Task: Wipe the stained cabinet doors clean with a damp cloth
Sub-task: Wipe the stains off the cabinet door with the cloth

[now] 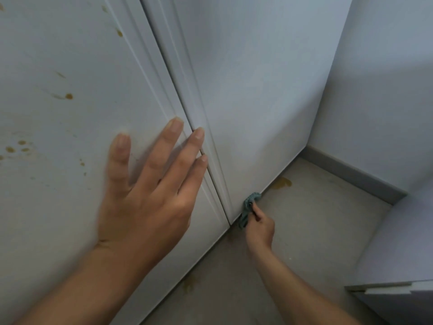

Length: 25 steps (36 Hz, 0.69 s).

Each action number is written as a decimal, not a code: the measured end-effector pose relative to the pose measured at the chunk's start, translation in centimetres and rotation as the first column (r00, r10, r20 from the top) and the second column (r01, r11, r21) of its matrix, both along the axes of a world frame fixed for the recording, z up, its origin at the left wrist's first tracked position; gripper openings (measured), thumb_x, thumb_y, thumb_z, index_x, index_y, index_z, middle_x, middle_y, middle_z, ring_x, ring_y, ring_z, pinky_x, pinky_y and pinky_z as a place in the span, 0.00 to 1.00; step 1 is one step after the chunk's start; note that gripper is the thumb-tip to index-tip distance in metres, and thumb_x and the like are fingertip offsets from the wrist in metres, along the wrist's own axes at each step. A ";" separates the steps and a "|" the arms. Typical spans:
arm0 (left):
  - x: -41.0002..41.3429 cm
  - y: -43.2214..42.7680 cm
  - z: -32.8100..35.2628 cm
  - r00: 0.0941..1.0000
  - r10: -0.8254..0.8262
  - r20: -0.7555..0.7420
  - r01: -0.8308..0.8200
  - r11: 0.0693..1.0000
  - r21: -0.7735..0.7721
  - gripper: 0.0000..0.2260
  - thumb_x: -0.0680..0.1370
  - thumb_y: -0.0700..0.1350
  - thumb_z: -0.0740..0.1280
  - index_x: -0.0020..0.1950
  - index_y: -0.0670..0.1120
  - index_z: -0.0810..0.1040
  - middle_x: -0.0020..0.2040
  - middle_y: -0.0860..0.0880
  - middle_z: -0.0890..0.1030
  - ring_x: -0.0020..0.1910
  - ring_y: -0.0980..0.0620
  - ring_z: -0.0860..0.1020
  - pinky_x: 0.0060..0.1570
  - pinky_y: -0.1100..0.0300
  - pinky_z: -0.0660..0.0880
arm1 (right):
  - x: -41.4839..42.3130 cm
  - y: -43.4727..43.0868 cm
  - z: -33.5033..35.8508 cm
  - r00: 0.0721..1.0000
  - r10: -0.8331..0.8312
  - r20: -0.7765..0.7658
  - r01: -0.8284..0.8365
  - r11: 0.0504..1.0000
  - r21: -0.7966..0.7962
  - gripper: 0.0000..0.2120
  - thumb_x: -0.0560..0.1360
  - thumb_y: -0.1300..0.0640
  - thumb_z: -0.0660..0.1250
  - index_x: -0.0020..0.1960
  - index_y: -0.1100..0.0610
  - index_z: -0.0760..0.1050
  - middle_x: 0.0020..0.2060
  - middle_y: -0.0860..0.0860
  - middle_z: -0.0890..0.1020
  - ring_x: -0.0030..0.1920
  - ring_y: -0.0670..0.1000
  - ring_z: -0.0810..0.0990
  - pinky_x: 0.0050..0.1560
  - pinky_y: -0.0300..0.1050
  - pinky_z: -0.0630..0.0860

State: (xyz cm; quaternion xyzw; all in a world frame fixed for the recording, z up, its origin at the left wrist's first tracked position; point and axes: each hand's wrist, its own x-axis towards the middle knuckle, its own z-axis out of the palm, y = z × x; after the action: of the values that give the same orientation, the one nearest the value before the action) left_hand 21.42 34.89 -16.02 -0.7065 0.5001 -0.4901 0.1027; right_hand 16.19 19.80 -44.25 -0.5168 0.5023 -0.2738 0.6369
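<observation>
Teal cloth (248, 208) runs lengthwise along door (246, 113) bottom

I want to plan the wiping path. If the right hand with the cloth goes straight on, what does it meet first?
Probably the bottom edge of the right cabinet door: the cloth in the right hand seems to touch it.

Open floor (316, 219) runs from the right door (246, 102) out to the side wall (386, 90) — room for an arm. A grey skirting (351, 172) closes it at the back; a white unit (398, 254) crowds in from the right. The left hand (150, 191) covers the left door (58, 207) low down — the right hand (260, 225) w/ cloth (248, 207) sits at the right door's bottom corner.
</observation>
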 end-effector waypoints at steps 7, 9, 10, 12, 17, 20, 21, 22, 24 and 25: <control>-0.2 0.1 0.1 1.000 0.006 -0.025 -0.006 1.000 0.019 0.12 0.82 0.46 0.68 0.64 0.49 0.83 0.77 0.47 0.73 0.79 0.42 0.66 0.77 0.34 0.45 | -2.3 2.7 -1.2 0.966 0.254 0.039 -0.254 0.967 -0.016 0.19 0.77 0.74 0.65 0.64 0.61 0.80 0.55 0.46 0.84 0.55 0.42 0.82 0.59 0.34 0.74; -0.1 0.1 0.2 0.999 -0.002 -0.034 0.002 1.000 0.020 0.11 0.82 0.46 0.68 0.63 0.49 0.84 0.76 0.47 0.74 0.79 0.42 0.67 0.77 0.34 0.46 | -3.1 -0.3 -1.9 0.952 0.303 0.033 -0.303 0.953 -0.008 0.17 0.77 0.75 0.65 0.61 0.63 0.82 0.46 0.42 0.86 0.51 0.42 0.85 0.53 0.35 0.79; -0.2 0.2 0.2 1.000 -0.002 -0.031 0.002 1.000 0.024 0.11 0.82 0.46 0.68 0.63 0.49 0.84 0.76 0.47 0.73 0.79 0.42 0.67 0.77 0.34 0.46 | -3.4 -2.3 -1.9 0.965 0.261 0.009 -0.261 0.965 0.012 0.15 0.77 0.75 0.65 0.60 0.64 0.82 0.42 0.41 0.86 0.50 0.48 0.86 0.51 0.40 0.82; -0.2 0.2 0.2 1.000 0.004 -0.030 -0.003 0.999 0.032 0.10 0.82 0.46 0.68 0.62 0.49 0.84 0.76 0.47 0.73 0.78 0.41 0.67 0.77 0.35 0.46 | -3.4 -7.0 -1.9 0.990 0.108 -0.087 -0.114 0.992 -0.060 0.15 0.77 0.73 0.65 0.60 0.65 0.82 0.46 0.50 0.87 0.54 0.57 0.85 0.57 0.51 0.81; -0.4 0.2 -0.1 0.998 0.032 -0.050 -0.029 0.998 0.052 0.09 0.82 0.46 0.68 0.61 0.50 0.84 0.76 0.48 0.74 0.78 0.42 0.68 0.77 0.35 0.47 | -1.7 -15.8 0.0 0.920 -0.136 -0.368 0.007 0.944 -0.331 0.22 0.76 0.70 0.62 0.65 0.58 0.81 0.59 0.62 0.83 0.58 0.64 0.82 0.60 0.51 0.77; -0.6 0.0 0.0 0.995 0.046 -0.086 -0.041 0.997 0.065 0.09 0.82 0.47 0.69 0.61 0.50 0.84 0.76 0.48 0.74 0.78 0.42 0.68 0.77 0.35 0.47 | 0.0 -19.1 -0.4 0.867 -0.160 -0.472 -0.001 0.947 -0.323 0.21 0.77 0.65 0.63 0.67 0.54 0.80 0.61 0.62 0.83 0.62 0.64 0.79 0.62 0.52 0.75; -0.9 0.0 0.2 0.992 0.061 -0.109 -0.053 0.996 0.069 0.09 0.82 0.47 0.68 0.61 0.50 0.84 0.76 0.48 0.74 0.77 0.43 0.68 0.77 0.36 0.47 | 0.5 -19.8 -0.7 0.825 -0.155 -0.543 -0.033 0.947 -0.320 0.19 0.78 0.63 0.63 0.67 0.54 0.80 0.61 0.62 0.82 0.65 0.63 0.76 0.63 0.53 0.74; -0.9 -0.1 0.3 0.990 0.053 -0.128 -0.044 0.997 0.067 0.10 0.82 0.47 0.68 0.61 0.50 0.84 0.76 0.48 0.74 0.77 0.43 0.68 0.78 0.36 0.46 | 1.0 -20.2 -0.9 0.772 -0.148 -0.618 -0.057 0.952 -0.300 0.16 0.80 0.60 0.62 0.66 0.56 0.80 0.62 0.62 0.81 0.68 0.62 0.72 0.64 0.54 0.71; -1.1 -0.4 0.4 0.984 0.093 -0.152 -0.084 0.994 0.070 0.12 0.83 0.48 0.67 0.64 0.50 0.83 0.77 0.48 0.73 0.77 0.42 0.68 0.79 0.39 0.44 | 1.5 -21.1 -1.2 0.688 -0.116 -0.717 -0.092 0.966 -0.244 0.15 0.83 0.56 0.59 0.63 0.60 0.79 0.65 0.62 0.78 0.71 0.60 0.66 0.68 0.58 0.64; -1.3 -0.5 0.6 0.974 0.102 -0.200 -0.092 0.994 0.059 0.14 0.84 0.49 0.66 0.68 0.50 0.82 0.77 0.48 0.72 0.77 0.41 0.69 0.81 0.42 0.41 | 1.5 -21.7 -1.7 0.663 -0.083 -0.744 -0.138 0.963 -0.230 0.16 0.83 0.56 0.58 0.64 0.61 0.79 0.66 0.62 0.77 0.72 0.60 0.65 0.69 0.59 0.62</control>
State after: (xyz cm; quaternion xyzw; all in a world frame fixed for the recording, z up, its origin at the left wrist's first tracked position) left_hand 20.14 34.36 -15.42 -0.7737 0.4847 -0.3974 0.0922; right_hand 17.70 -1.89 -45.97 -0.6717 0.6696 -0.0927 0.3031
